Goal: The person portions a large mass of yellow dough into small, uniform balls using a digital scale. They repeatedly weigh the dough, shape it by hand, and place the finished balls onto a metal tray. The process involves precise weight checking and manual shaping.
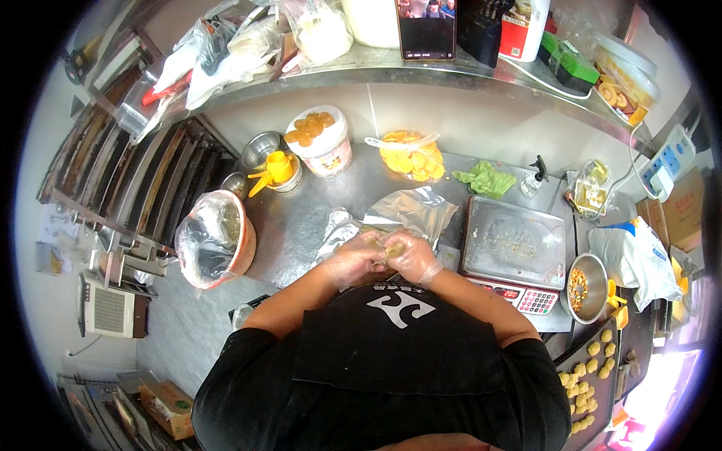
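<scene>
My left hand [356,258] and my right hand [410,256], both in clear plastic gloves, meet close to my chest. Between their fingers they hold a small lump of yellowish-green dough-like food [393,251]. Crumpled aluminum foil [414,208] lies on the steel table just beyond the hands, with more foil to the left. To the right of my right hand is a digital scale with a metal tray [513,242] that has crumbs on it. A lined orange tub [243,242] stands to the left.
Behind are a white bucket [333,158], a bag of yellow-orange pieces [414,158], a green leafy item [486,179] and a spray bottle [531,183]. A steel bowl [598,307] and a tray of dough balls [601,406] are at right. A shelf [361,76] crosses above.
</scene>
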The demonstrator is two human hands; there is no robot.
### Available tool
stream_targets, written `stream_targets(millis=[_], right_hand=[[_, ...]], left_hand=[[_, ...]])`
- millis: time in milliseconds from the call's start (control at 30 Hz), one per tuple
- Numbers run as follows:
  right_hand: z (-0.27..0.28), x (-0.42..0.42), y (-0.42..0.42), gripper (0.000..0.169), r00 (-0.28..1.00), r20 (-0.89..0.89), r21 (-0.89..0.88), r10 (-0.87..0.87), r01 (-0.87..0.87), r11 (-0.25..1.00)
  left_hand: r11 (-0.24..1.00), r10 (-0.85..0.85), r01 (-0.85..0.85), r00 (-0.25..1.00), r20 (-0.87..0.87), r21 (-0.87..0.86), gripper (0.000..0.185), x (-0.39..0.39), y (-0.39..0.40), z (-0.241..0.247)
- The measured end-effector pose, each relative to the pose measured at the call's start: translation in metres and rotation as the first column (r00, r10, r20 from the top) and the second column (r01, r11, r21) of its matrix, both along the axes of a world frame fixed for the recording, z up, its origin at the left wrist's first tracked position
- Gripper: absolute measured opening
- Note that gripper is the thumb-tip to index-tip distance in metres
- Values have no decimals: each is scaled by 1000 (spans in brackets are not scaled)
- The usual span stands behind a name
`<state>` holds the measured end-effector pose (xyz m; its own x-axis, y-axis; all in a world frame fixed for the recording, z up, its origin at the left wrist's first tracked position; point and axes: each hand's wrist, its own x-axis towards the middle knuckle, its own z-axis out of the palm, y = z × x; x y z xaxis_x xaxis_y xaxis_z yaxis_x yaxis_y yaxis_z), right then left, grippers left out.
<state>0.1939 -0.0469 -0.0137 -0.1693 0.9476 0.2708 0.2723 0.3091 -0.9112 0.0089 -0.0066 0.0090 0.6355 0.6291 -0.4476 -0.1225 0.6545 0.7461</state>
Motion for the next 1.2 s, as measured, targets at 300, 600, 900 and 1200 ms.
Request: stream_targets(millis=[300,600,900,1200], right_hand=[[5,16,-2,16,933,-349,-449,-85,-87,889],[-10,150,-54,34,733,-75,-215,-676,650,729],[-38,195,-108,44,385,90,-85,-919,922,378],[-51,228,-132,33,324,57,-174,-944,935,310]], left_hand=[[995,19,-22,999,32,99,27,14,11,-45],[966,242,-242,970,-13,-95,29,-15,3,-41],[933,288,-302,953,-98,-197,27,-8,5,-49],[935,289,-316,942,-172,-161,25,0,6,-46]])
